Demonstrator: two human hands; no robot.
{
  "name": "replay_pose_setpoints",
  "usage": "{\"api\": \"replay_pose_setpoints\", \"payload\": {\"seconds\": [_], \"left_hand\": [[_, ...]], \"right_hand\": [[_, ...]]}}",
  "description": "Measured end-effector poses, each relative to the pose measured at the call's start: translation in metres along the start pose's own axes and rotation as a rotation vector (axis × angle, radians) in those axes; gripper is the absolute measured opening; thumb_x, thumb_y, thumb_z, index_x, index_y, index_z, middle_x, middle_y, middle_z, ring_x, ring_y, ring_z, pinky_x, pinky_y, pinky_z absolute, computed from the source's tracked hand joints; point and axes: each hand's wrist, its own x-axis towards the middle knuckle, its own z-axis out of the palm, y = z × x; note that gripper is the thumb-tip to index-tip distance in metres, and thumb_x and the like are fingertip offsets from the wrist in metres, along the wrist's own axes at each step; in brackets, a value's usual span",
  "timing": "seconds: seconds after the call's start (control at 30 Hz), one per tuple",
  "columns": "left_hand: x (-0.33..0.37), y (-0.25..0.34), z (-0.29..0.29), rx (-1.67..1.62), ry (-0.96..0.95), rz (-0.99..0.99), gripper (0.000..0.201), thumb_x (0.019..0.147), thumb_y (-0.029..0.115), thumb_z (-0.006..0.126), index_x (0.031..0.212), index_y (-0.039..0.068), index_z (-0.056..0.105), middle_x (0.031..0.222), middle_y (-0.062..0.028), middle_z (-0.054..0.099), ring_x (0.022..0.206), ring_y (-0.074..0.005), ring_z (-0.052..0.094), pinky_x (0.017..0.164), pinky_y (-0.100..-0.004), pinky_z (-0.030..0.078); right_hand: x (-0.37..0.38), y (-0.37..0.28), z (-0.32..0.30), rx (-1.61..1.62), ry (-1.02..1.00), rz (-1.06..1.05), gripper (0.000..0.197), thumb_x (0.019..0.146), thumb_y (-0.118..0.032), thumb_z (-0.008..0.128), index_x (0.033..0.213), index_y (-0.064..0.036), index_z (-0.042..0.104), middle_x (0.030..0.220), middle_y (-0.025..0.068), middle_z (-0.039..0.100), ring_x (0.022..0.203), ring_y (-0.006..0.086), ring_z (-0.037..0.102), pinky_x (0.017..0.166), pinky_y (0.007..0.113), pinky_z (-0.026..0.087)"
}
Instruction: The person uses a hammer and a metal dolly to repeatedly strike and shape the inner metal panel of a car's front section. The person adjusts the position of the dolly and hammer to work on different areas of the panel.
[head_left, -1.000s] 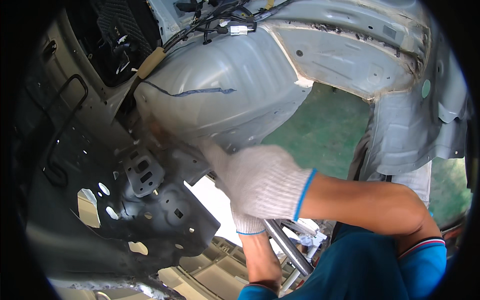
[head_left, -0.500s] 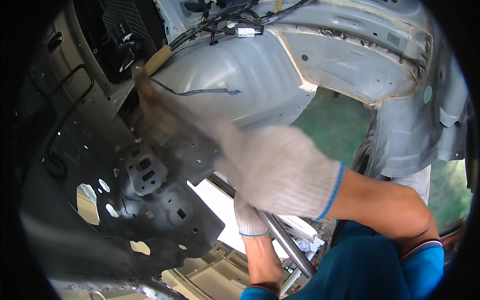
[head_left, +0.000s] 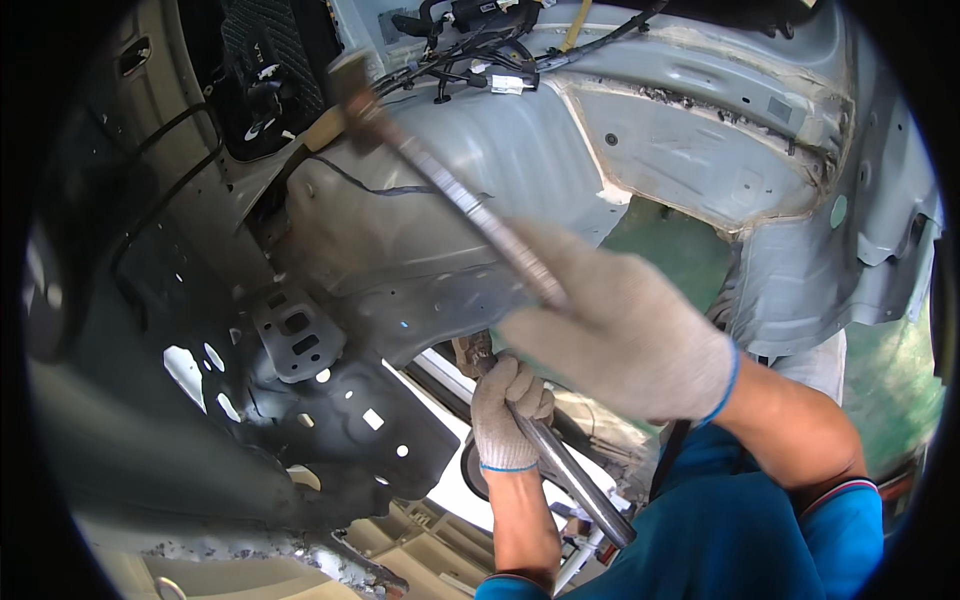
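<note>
My right hand [head_left: 630,330], in a knitted glove with a blue cuff, is closed round the handle of a hammer [head_left: 470,210]. The hammer's rusty head, blurred by motion, is up over the grey wheel-arch panel [head_left: 430,160]. Lower down, my left hand [head_left: 508,405], gloved too, grips a round steel bar [head_left: 575,475] near its upper end. A brownish, blocky end of that bar shows just above the fingers, close under the panel's lower edge; its contact with the metal is hard to make out. The bar's other end slants down toward my lap.
Dark sheet metal with holes and a bracket [head_left: 298,335] lies at left. A wiring bundle [head_left: 500,50] with connectors crosses the top. Behind the panels is green floor [head_left: 670,255]. A jagged metal edge [head_left: 340,560] runs along the bottom left.
The hammer has lifted up and away from the panel, and my right hand has moved right. My left hand, covered in part before, now shows fully. The view has shifted slightly.
</note>
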Motion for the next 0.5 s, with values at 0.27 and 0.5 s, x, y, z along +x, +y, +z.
{"api": "replay_pose_setpoints", "payload": {"seconds": [0.27,0.5], "left_hand": [[0.003,-0.016,-0.004,-0.131,-0.085,-0.058,0.005,0.104,0.014,0.057,0.105,0.009,0.059,0.065,0.0086,0.034,0.05,-0.0057,0.027,0.048,-0.0255,0.024],[0.001,-0.031,0.012,-0.165,-0.073,-0.107,0.007,0.105,0.013,0.057,0.107,0.007,0.059,0.067,0.0094,0.033,0.05,-0.0038,0.028,0.047,-0.0229,0.027]], "right_hand": [[-0.026,0.004,-0.034,-0.172,0.347,0.169,0.057,0.096,-0.021,0.064,0.145,0.0058,0.049,0.102,0.032,0.068,0.097,0.043,0.07,0.086,0.046,0.054],[-0.046,0.008,-0.036,-0.316,0.184,0.212,0.063,0.097,-0.024,0.064,0.148,0.0056,0.043,0.092,0.0359,0.068,0.091,0.051,0.071,0.082,0.051,0.056]]}}
